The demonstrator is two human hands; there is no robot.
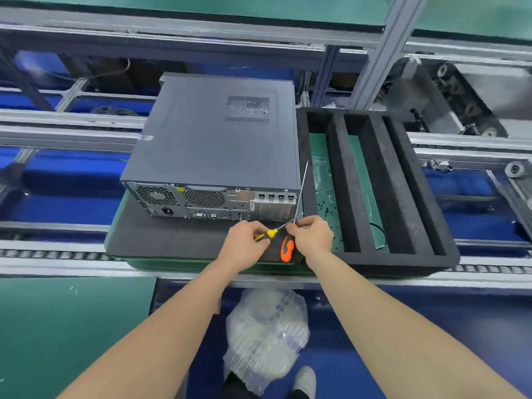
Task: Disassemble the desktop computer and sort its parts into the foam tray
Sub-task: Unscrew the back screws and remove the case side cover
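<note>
On a conveyor-line bench, the desktop computer (213, 139) lies on its side on a dark mat (172, 237), rear panel toward us, with the foam tray (342, 182) just beside it on the right. Our left hand (244, 243) grips a yellow screwdriver (272, 232); our right hand (312, 237) pinches an orange-handled screwdriver (287, 249).

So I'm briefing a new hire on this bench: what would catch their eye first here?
The grey desktop computer, case closed, lies on its side on a dark mat at centre, its rear panel facing the person. To its right sits the black foam tray with long slots. In front, the left hand grips a yellow screwdriver and the right hand holds an orange screwdriver.
</note>
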